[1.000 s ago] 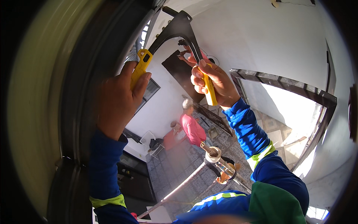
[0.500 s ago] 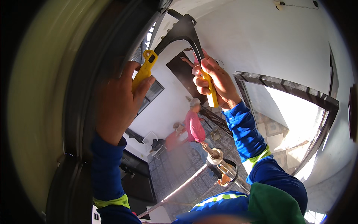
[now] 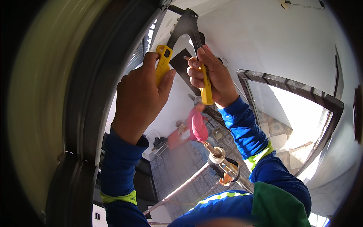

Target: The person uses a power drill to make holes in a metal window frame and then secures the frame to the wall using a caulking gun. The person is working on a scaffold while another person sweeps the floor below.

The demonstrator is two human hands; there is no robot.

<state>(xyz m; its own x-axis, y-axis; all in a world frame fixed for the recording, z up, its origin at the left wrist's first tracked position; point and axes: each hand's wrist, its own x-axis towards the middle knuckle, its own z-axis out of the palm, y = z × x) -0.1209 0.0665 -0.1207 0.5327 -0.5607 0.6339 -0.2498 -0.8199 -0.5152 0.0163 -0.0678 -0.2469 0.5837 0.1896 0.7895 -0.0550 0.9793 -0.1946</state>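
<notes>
A two-handled riveter-like tool (image 3: pixel 185 26) with a dark metal head and yellow grips is raised above me, its head against the top of a dark metal frame (image 3: pixel 98 79). My left hand (image 3: pixel 138 100) is closed around the left yellow handle (image 3: pixel 163 62). The right yellow handle (image 3: pixel 206 89) sits inside my right hand (image 3: pixel 211 81), which grips it firmly. Both forearms wear blue sleeves with yellow-green cuffs. The handles stand a short way apart.
A curved pale wall fills the left side. Far below, a person in a pink top (image 3: pixel 197 126) stands on a tiled floor. A caulking-type tool (image 3: pixel 219 159) hangs near my chest. A dark-framed window opening (image 3: pixel 295 90) lies to the right, under a white ceiling.
Both hands have shifted slightly upward with the tool. The grips on the two handles stay the same.
</notes>
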